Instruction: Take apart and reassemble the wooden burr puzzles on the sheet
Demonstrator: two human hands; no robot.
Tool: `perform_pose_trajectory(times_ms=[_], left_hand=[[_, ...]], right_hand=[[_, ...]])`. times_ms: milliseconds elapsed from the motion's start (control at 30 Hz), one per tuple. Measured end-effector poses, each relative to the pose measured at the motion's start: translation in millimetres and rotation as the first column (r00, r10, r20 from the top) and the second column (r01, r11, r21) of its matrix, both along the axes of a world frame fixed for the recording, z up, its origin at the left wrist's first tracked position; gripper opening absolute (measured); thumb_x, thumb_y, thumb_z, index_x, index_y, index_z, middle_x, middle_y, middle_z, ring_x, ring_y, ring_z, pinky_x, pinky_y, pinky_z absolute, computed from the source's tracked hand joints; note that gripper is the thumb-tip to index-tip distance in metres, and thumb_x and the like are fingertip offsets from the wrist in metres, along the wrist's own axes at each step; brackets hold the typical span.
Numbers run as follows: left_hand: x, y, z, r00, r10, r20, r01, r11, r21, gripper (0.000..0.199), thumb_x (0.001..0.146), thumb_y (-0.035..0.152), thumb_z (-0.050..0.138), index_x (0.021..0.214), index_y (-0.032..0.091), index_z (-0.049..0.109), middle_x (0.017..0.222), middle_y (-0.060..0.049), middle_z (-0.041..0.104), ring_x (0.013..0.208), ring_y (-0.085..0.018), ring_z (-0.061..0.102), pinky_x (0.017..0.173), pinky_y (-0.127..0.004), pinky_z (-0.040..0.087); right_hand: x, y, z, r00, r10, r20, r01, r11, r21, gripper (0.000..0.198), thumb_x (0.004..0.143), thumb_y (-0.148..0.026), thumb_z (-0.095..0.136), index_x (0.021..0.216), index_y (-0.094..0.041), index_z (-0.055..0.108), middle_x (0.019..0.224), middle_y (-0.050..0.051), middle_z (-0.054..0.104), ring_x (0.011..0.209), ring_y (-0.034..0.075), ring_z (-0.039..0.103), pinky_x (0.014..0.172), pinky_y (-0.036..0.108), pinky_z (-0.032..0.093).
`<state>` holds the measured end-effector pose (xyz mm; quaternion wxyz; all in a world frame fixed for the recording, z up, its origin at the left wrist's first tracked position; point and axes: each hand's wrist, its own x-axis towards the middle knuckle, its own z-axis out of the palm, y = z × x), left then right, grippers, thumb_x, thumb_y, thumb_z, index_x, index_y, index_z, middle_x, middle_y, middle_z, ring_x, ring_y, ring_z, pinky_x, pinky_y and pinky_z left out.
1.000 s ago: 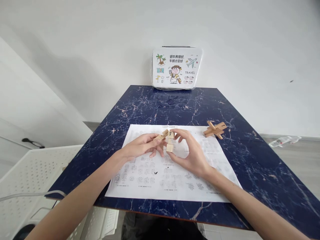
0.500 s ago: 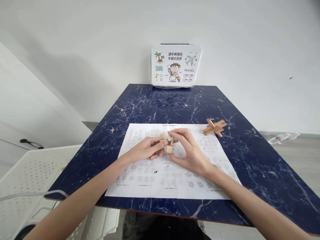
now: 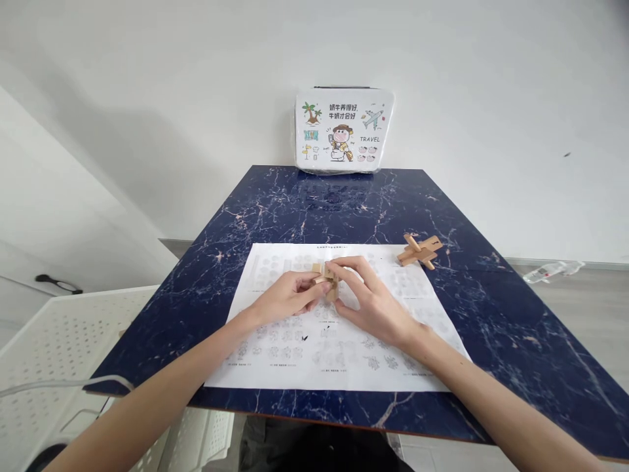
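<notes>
Between my two hands is a small wooden interlocking puzzle (image 3: pixel 331 275) of pale blocks, raised over a printed sheet (image 3: pixel 344 377). My left hand (image 3: pixel 291 292) is closed on its left side, thumb pressed across the front. On the right side, my right hand (image 3: pixel 368 298) pinches the puzzle, index finger at the top and thumb lower down. Fingers hide much of the blocks, so how they fit together is unclear. The sheet carries rows of small line drawings. A second wooden puzzle (image 3: pixel 419 250), brown with crossed pieces, rests by the sheet's upper right corner.
The blue marbled table (image 3: pixel 314 223) narrows toward the wall. A white case with cartoon prints (image 3: pixel 344 131) stands at its far edge. At left are a white perforated rack (image 3: pixel 44 334) and a pale cable (image 3: pixel 63 385). A clear plastic package (image 3: pixel 553 271) lies beyond the right edge.
Within my fingers the puzzle has turned slightly, and my right fingers have drawn closer around it. The brown puzzle and sheet stay in place; the view has shifted a little.
</notes>
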<state>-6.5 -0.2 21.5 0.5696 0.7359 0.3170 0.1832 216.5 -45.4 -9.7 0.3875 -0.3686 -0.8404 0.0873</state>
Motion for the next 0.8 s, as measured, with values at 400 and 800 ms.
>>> perform_pose_trajectory(times_ms=[400, 800], left_hand=[[5.3, -5.8, 1.2, 0.992, 0.106, -0.062, -0.099, 0.99, 0.105, 0.047, 0.106, 0.057, 0.052, 0.081, 0.018, 0.065, 0.058, 0.003, 0.051, 0.047, -0.009, 0.041, 0.05, -0.024, 0.034], [-4.2, 1.8, 5.3, 0.999, -0.035, 0.023, 0.037, 0.995, -0.093, 0.043, 0.105, 0.057, 0.053, 0.095, 0.018, 0.068, 0.061, 0.004, 0.052, 0.044, -0.007, 0.04, 0.043, -0.021, 0.03]], right_hand=[[-5.6, -5.6, 7.6, 0.995, -0.052, 0.081, 0.048, 0.997, 0.056, 0.079, 0.092, 0.001, 0.049, 0.162, -0.033, 0.031, 0.14, 0.017, 0.05, 0.125, 0.036, 0.061, 0.09, 0.053, 0.065], [2.6, -3.9, 16.0, 0.989, 0.039, -0.141, -0.042, 0.999, -0.013, 0.065, 0.097, -0.021, 0.07, 0.155, -0.035, 0.045, 0.14, 0.012, 0.057, 0.13, 0.034, 0.06, 0.106, 0.059, 0.059]])
